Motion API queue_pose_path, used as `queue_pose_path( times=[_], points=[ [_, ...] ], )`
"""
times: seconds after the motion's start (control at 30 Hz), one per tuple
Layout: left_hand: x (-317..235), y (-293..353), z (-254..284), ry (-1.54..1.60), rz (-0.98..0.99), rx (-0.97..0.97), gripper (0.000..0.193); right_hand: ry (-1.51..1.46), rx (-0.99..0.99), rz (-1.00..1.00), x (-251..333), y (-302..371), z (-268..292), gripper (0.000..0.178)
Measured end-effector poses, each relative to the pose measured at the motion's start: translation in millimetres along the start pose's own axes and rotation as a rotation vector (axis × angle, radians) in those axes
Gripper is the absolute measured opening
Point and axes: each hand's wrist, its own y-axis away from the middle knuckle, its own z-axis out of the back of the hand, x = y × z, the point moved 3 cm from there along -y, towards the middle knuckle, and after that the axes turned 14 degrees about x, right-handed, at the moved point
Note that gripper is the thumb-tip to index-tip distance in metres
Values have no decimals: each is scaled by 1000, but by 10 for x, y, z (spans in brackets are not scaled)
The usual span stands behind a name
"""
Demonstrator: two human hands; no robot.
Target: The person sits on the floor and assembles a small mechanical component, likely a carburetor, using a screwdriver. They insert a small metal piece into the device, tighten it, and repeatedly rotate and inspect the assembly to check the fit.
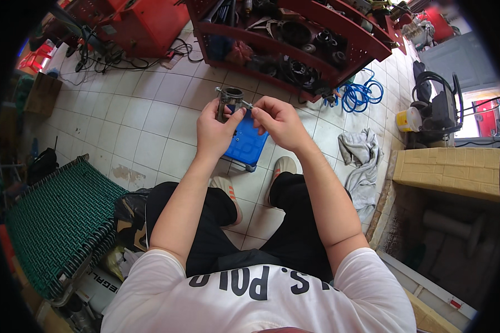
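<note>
In front of me, above a small blue plastic stool, I hold a dark metal part with a round, ring-like opening at its top. My left hand is closed around its left side and front, with the thumb against it. A thin metal rod sticks out from the part's right side. My right hand pinches the end of this rod between thumb and fingers. The fingertips partly hide the rod's end. What exactly the metal part is, I cannot make out.
A red tool cart loaded with metal parts stands ahead. Coiled blue hose and a grey cloth lie on the tiled floor to the right. A green woven chair is at my left, a yellowish ledge at my right.
</note>
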Motion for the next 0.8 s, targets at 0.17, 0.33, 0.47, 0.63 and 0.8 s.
queue_pose_path(
  times=[0.17,0.33,0.47,0.63,0.8],
  points=[
    [-83,2,37,-156,-49,3,37,46,-5,-12,2,1,-8,23],
    [-160,25,33,-189,-90,58,38,95,5,-18,-22,-1,-43,23],
    [-128,6,65,-238,-134,118,41,69,37,-18,-61,-2,-24,23],
    [-89,6,68,-158,-134,198,47,20,78,-46,-67,6,41,27],
    [-138,11,80,-170,-67,246,61,-1,132,-98,-1,53,145,36]
  ],
)
